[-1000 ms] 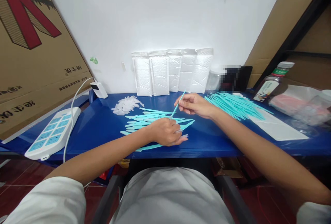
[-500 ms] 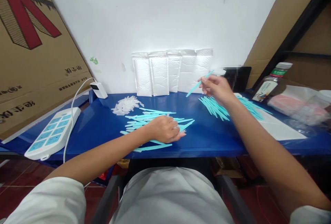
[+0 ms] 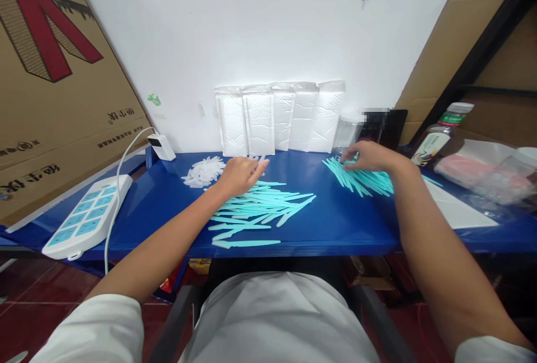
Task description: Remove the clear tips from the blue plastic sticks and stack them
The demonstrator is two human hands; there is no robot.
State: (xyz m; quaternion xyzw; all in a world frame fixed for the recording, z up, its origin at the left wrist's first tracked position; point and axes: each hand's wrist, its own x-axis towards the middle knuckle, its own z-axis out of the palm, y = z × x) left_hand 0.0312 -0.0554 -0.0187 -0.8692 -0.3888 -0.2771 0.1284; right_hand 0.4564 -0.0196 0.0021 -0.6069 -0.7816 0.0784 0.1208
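My left hand (image 3: 241, 175) is closed on some small translucent plastic caps (image 3: 260, 160), whose ends poke out by the thumb. It hovers over the back left edge of a loose pile of slim turquoise eyebrow razors (image 3: 260, 203). Beside that hand, to the left, lies a heap of the same translucent caps (image 3: 203, 171). My right hand (image 3: 363, 157) reaches palm down over a second bunch of turquoise razors (image 3: 356, 183), its fingers slightly apart at the bunch's left end. No razor shows between those fingers.
White padded envelopes (image 3: 258, 119) lean against the wall behind the blue table (image 3: 327, 223). A clear jar (image 3: 347, 131) and a labelled bottle (image 3: 440, 133) stand at the right, near a white sheet (image 3: 457, 206). A power strip (image 3: 86, 215) with a cable lies at the left.
My right hand has come down onto the right-hand bunch, and the razor it held is no longer in its fingers. My left hand has moved back and left, from the middle of its pile.
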